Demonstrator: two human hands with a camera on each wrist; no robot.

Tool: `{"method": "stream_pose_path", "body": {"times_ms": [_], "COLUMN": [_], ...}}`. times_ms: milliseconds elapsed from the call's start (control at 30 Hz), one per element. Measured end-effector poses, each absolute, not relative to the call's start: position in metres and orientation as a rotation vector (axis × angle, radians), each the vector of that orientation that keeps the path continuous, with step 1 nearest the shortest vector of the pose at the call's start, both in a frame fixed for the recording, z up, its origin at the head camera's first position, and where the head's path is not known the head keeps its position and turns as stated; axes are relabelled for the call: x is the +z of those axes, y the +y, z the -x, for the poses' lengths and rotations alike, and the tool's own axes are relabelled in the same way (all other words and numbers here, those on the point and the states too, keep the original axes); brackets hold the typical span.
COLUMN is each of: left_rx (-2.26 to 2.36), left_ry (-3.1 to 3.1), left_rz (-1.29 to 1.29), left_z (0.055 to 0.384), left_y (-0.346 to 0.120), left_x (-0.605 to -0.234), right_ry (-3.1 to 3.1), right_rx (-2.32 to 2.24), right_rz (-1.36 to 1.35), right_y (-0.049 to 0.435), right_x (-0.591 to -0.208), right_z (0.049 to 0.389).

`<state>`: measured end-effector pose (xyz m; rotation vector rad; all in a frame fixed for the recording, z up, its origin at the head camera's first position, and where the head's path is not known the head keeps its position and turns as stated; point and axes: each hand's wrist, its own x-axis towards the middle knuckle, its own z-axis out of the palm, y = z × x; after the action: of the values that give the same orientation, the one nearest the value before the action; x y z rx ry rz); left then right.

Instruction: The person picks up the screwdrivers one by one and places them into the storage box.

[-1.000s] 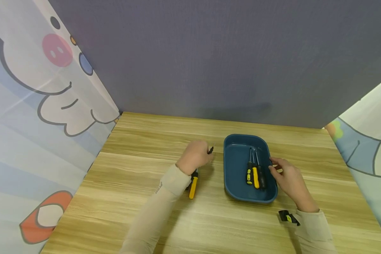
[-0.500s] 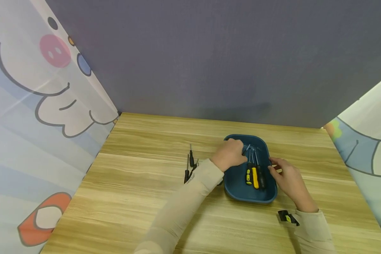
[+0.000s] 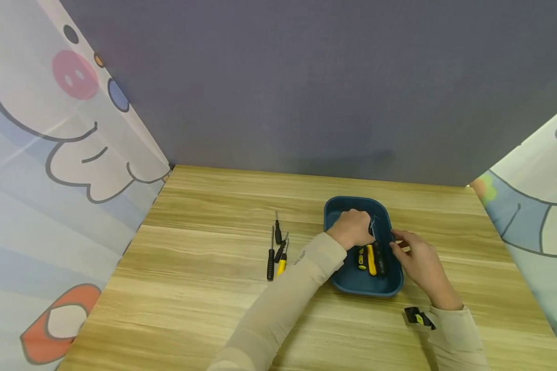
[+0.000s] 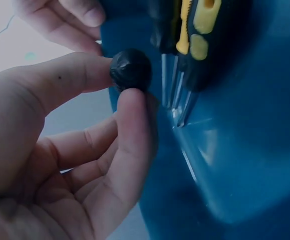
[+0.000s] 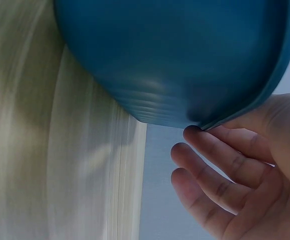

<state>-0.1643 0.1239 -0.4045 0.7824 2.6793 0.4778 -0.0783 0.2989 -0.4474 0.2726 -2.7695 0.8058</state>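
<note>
My left hand (image 3: pixel 353 229) is inside the blue plastic tray (image 3: pixel 359 287). Its thumb and finger pinch a black-handled screwdriver (image 4: pixel 130 69), seen end-on in the left wrist view; the shaft is hidden. Beside that hand in the tray lie a black-and-yellow screwdriver (image 3: pixel 362 260), a yellow-handled one (image 3: pixel 372 263) and a black one (image 3: pixel 381 260), their shafts toward the far end. At the tray's right rim, my right hand (image 3: pixel 418 257) pinches the edge between thumb and index finger. The other fingers stay off the rim in the right wrist view.
Left of the tray on the wooden table (image 3: pixel 204 288) lie a long black screwdriver (image 3: pixel 271 264), a short black one (image 3: pixel 278 233), another black-handled tool (image 3: pixel 280 252) and a yellow-handled tool (image 3: pixel 282 263), partly behind the left sleeve. A grey panel (image 3: pixel 278 93) stands behind.
My left hand has carried the screwdriver rightward from the table into the tray, then slightly nearer the tools there. The right hand stays on the rim.
</note>
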Motion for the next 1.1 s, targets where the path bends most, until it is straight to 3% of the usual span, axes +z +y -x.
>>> {"method": "stream_pose_path", "body": {"times_ms": [700,1100], "left_rx": [0.428,0.543], "left_ry": [2.656,2.714], "left_rz": [-0.743,-0.825], "left_z": [0.159,0.158], "left_y": [0.120,0.074], "left_x": [-0.404,-0.387], "right_ry": [-2.761,-2.758], "right_rx": [0.800,0.791], "right_rz": [-0.277,-0.268], "right_y": [0.296,0.296], "right_x": [-0.447,-0.446], "right_z": [0.078,0.077]}}
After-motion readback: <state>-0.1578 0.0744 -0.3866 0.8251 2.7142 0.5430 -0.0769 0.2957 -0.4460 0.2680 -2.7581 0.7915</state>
